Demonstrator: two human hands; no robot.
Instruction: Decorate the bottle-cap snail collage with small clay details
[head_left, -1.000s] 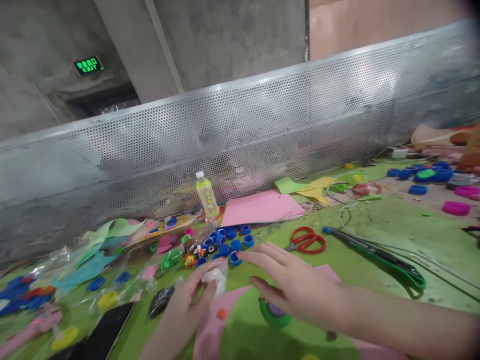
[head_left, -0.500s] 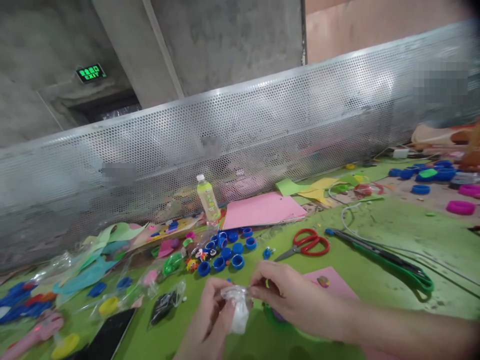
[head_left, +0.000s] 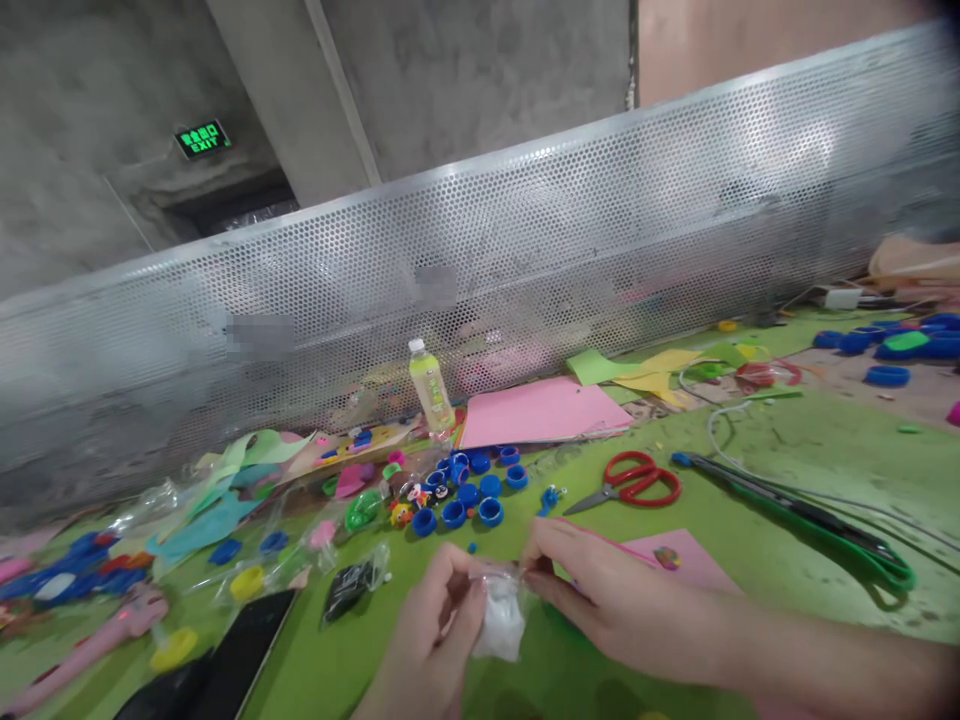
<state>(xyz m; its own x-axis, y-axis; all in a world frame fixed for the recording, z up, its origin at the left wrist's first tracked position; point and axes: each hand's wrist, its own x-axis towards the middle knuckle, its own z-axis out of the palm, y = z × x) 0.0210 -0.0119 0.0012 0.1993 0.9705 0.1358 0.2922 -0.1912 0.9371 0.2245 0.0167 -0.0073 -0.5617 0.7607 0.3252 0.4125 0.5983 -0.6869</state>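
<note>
Between my two hands hangs a small clear plastic bag with a white lump inside. The fingers of my left hand pinch its top left corner. My right hand pinches the top right corner, fingertips pressed together. Beyond the hands stand several small blue cups, with a little blue figure to their right. Under my right forearm lies a sheet of pink paper, partly hidden. Left of my left hand rests a clear packet of black material.
Red-handled scissors and a green cutter knife lie right of the cups. A drink bottle stands by the pink sheets. A black phone lies front left. A perforated metal panel runs along the back.
The view has shifted, so things on the table appear further left or right. The bag now hangs flatter between my hands, its top edge stretched; both hands keep their pinch.
</note>
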